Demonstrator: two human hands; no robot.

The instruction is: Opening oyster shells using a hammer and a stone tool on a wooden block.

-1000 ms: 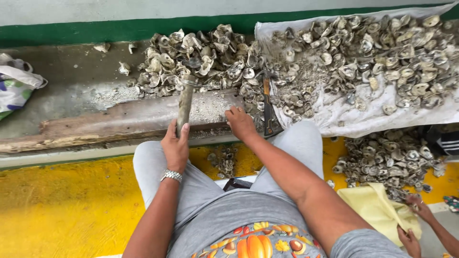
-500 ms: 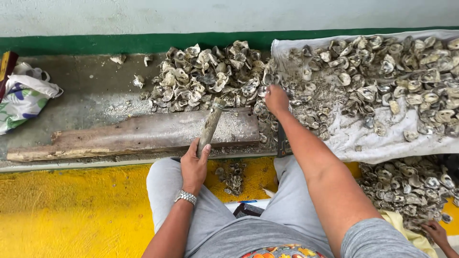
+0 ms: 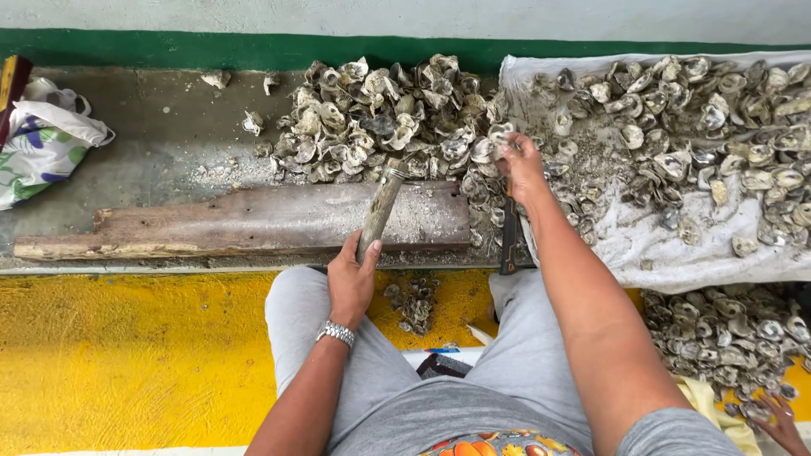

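The white cloth (image 3: pixel 676 253) on the right of the bench (image 3: pixel 152 160) carries a spread of oyster shells (image 3: pixel 701 118), too many to count. A 2nd heap of shells (image 3: pixel 380 118) lies bare on the bench, between the cloth and the bench's empty left part. A 3rd lot of shells (image 3: pixel 735 338) sits lower right on the floor, and a small clump (image 3: pixel 414 304) lies on the yellow floor (image 3: pixel 127 355) between the knees. 1 patterned bag (image 3: pixel 42 143) rests at the bench's far left; what it holds cannot be told.

The left hand (image 3: pixel 351 283) has its fingers wrapped tight round the lower end of 1 metal rod (image 3: pixel 380 203), which slants up across 1 worn plank (image 3: pixel 245 221) so its top end meets the edge of the middle heap. A watch (image 3: pixel 336 333) circles that wrist.

The right hand (image 3: pixel 519 165) reaches to where heap and cloth meet, its fingers closed over 1 shell (image 3: pixel 498 135) at the cloth's left edge. 1 dark tool (image 3: pixel 510 241) lies under that forearm at the bench's front edge.

Another person's hand (image 3: pixel 781 422) shows at the bottom right corner, by the floor shells.
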